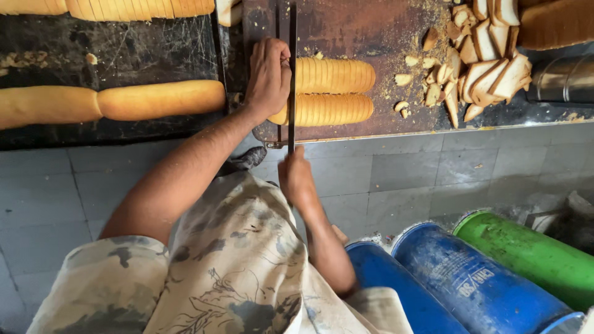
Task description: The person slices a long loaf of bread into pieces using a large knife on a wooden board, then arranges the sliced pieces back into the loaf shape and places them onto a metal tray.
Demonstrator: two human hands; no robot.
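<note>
From where I watch, the floor is grey tile, dusty, with pale grout lines. Along the top I see a dark, scratched bench, its right part rusty brown and strewn with crumbs. At lower right two blue drums and a green drum lie side by side. Light is soft and even.

Down on the tiled floor, at the lower right, three drums lie side by side — two blue drums and a green drum furthest right. All are round-bodied, scuffed and dusted pale. The middle blue one carries white stencilled lettering along its flank — the only marking in sight. No screens or signs.
</note>
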